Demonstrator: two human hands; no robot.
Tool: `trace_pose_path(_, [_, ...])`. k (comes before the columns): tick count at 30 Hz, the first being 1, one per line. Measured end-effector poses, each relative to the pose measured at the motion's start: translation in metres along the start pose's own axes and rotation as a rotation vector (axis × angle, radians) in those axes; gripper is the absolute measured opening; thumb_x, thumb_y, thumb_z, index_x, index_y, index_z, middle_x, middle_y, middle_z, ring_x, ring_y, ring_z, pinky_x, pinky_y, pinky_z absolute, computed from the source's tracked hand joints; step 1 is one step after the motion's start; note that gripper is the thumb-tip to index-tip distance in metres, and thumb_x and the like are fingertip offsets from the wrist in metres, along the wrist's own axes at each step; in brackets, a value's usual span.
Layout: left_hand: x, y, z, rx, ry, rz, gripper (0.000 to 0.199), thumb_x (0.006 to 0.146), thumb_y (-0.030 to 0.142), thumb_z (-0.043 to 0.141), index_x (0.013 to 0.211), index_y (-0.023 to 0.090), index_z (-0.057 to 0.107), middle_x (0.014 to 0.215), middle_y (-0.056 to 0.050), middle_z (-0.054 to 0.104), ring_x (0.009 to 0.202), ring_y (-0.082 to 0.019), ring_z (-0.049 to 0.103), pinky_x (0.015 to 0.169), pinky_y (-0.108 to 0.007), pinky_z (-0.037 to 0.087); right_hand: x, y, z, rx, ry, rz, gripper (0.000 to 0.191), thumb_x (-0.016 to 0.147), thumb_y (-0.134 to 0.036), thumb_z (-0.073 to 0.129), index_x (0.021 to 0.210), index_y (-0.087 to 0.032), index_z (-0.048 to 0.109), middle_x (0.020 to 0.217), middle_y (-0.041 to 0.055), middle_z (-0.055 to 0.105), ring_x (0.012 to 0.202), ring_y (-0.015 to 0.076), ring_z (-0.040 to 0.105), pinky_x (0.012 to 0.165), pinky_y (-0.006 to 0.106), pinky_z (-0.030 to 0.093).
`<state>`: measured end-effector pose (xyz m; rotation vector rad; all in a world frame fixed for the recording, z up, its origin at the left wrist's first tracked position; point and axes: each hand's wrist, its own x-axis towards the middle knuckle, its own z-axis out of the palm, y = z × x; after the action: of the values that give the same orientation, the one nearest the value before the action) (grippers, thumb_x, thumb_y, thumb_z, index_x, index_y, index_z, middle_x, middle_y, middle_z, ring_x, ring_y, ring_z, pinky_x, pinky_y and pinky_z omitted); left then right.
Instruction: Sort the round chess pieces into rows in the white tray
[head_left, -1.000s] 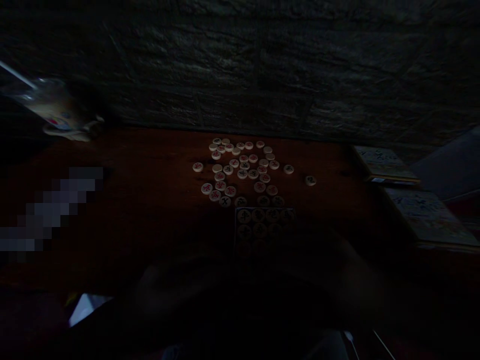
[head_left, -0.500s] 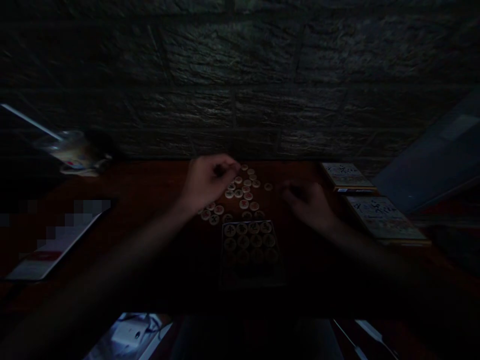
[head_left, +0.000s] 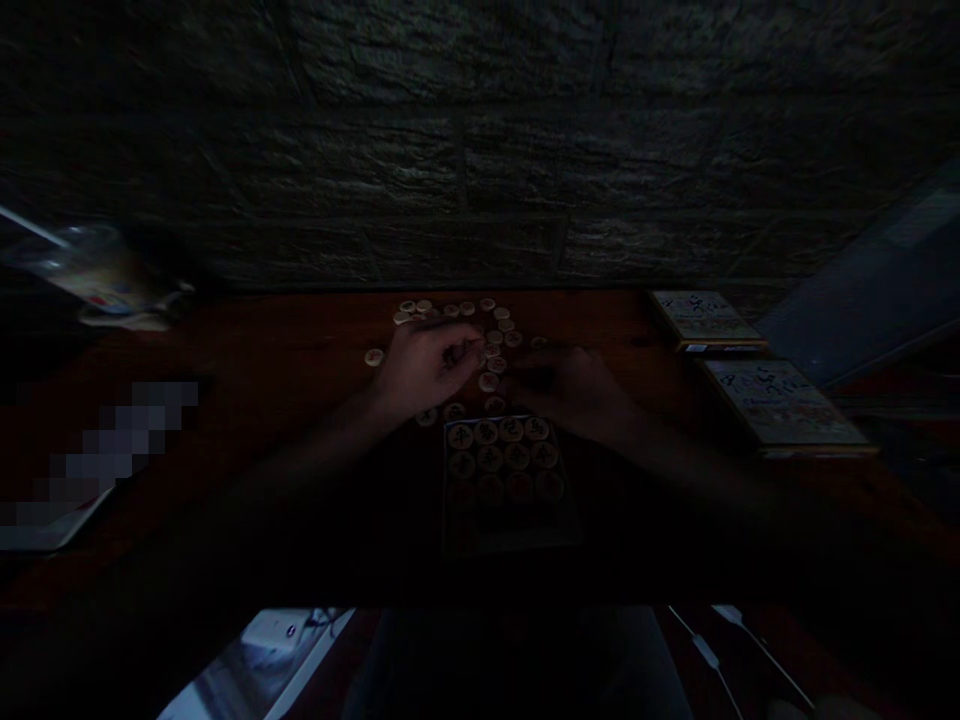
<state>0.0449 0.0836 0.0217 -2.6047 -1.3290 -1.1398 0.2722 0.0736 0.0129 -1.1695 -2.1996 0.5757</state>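
Observation:
The scene is very dark. Round Chinese chess pieces (head_left: 489,381) with red or black characters lie scattered on the wooden table. My left hand (head_left: 427,368) is over them, its thumb and forefinger curled together at the middle of the scatter; whether a piece is between them is hidden. From the right, my right hand (head_left: 576,388) reaches in low, fingers stretched toward the same pieces, the tips dim and seemingly apart. Just nearer to me is an open box (head_left: 571,520) holding rows of pieces, black characters in the upper rows and dim reddish ones below.
Two flat printed boxes (head_left: 780,400) lie at the right. A plastic cup with a straw (head_left: 112,275) stands at the far left, with a flat tablet-like thing (head_left: 82,515) nearer to me. A stone wall (head_left: 465,160) rises behind the table. White cables (head_left: 705,650) show below its edge.
My right hand has moved left, in among the pieces. My left hand has come nearer to me, uncovering pieces at the back. The view has tilted down slightly.

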Motion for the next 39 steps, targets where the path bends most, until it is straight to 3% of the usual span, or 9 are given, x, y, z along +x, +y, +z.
trace_pose_path(4, [-0.001,-0.002,0.000,-0.001,0.004,0.003,0.017,0.089,0.023,0.060,0.091,0.019,0.076,0.089,-0.003,0.079,0.078,-0.018,0.072,0.075,-0.029,0.051,0.008,0.003,-0.001,0.060,-0.046,0.028,0.010,0.082,-0.032,0.075,0.082,-0.023,0.081,0.085,0.0020,0.077,0.074,0.0171,0.070,0.063,0.027,0.048])
trace_pose_path(8, [-0.002,-0.003,0.000,-0.040,-0.002,-0.006,0.018,0.091,0.024,0.058,0.092,0.019,0.075,0.089,-0.003,0.079,0.077,-0.017,0.072,0.074,-0.029,0.051,0.016,0.010,-0.008,0.231,-0.161,0.150,0.012,0.078,-0.031,0.078,0.079,-0.019,0.078,0.074,0.0020,0.075,0.063,0.0154,0.067,0.055,0.025,0.046])
trace_pose_path(11, [-0.002,-0.001,0.000,-0.121,0.026,-0.065,0.018,0.093,0.025,0.058,0.092,0.019,0.075,0.089,-0.003,0.079,0.076,-0.016,0.071,0.069,-0.028,0.050,0.022,0.010,-0.011,0.263,-0.130,0.148,0.015,0.078,-0.031,0.078,0.076,-0.017,0.072,0.072,0.0020,0.073,0.063,0.0140,0.066,0.056,0.024,0.047])
trace_pose_path(16, [-0.004,0.008,-0.001,-0.262,0.062,-0.126,0.019,0.096,0.029,0.059,0.094,0.018,0.075,0.085,-0.002,0.078,0.071,-0.013,0.069,0.065,-0.025,0.048,0.031,0.000,-0.005,0.410,-0.058,0.136,0.031,0.091,-0.049,0.065,0.094,-0.018,0.062,0.082,0.0037,0.074,0.062,0.0134,0.067,0.054,0.024,0.051])
trace_pose_path(19, [-0.005,0.012,-0.002,-0.303,0.058,-0.124,0.019,0.095,0.032,0.062,0.102,0.018,0.073,0.086,-0.002,0.077,0.067,-0.012,0.066,0.062,-0.023,0.047,0.032,-0.004,0.002,0.549,0.029,0.049,0.036,0.088,-0.053,0.069,0.095,-0.018,0.064,0.077,0.0016,0.071,0.063,0.0132,0.066,0.056,0.024,0.052])
trace_pose_path(23, [-0.007,0.018,-0.002,-0.423,-0.023,-0.113,0.024,0.095,0.035,0.064,0.111,0.018,0.069,0.085,-0.002,0.077,0.068,-0.012,0.067,0.061,-0.022,0.049,0.020,-0.007,0.001,0.617,0.061,-0.021,0.034,0.091,-0.050,0.068,0.105,-0.019,0.070,0.083,0.0019,0.073,0.075,0.0145,0.069,0.067,0.026,0.055])
trace_pose_path(27, [-0.011,0.028,0.000,-0.504,-0.071,-0.114,0.026,0.097,0.034,0.063,0.116,0.018,0.068,0.095,-0.004,0.078,0.081,-0.014,0.073,0.072,-0.023,0.055,0.001,-0.009,-0.006,0.578,0.042,-0.011,0.033,0.091,-0.042,0.071,0.117,-0.021,0.066,0.086,0.0013,0.074,0.073,0.0141,0.069,0.066,0.026,0.053])
trace_pose_path(33, [-0.014,0.038,-0.001,-0.432,-0.013,-0.089,0.023,0.096,0.030,0.064,0.114,0.020,0.071,0.105,-0.005,0.078,0.089,-0.015,0.074,0.079,-0.023,0.058,-0.011,-0.013,-0.010,0.557,0.001,-0.113,0.028,0.094,-0.031,0.067,0.120,-0.022,0.059,0.095,0.0021,0.074,0.080,0.0148,0.070,0.069,0.026,0.054])
trace_pose_path(39, [-0.014,0.040,-0.004,-0.387,0.033,-0.089,0.011,0.094,0.026,0.066,0.095,0.019,0.075,0.088,-0.001,0.079,0.077,-0.012,0.072,0.070,-0.020,0.056,-0.010,-0.014,-0.005,0.602,0.030,-0.051,0.021,0.096,-0.038,0.065,0.106,-0.019,0.065,0.092,0.0034,0.074,0.077,0.0147,0.069,0.067,0.026,0.055])
